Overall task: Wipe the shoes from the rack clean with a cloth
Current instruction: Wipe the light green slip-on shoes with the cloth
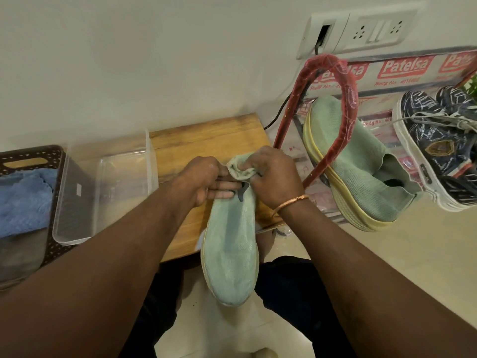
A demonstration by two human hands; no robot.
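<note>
Green shoe (229, 244): mint knit slip-on, pale yellow sole edge, upper facing up, toe toward the person and overhanging the wooden desk (206, 140), heel end up between both hands. Left hand (206, 179) pinches the heel; right hand (276, 177) grips a pale green fabric wad (238, 166) at the collar, can't tell cloth from the shoe's own sock collar. Matching second green shoe (361, 161) on the rack (346, 104), lying on its side, sole edge toward the desk, partly behind the red plastic-wrapped rack frame. Dark blue laced shoes (438, 148), white soles, just beside it further right on the rack. Blue cloth (23, 200) lies crumpled in a brown basket (31, 153) far left.
</note>
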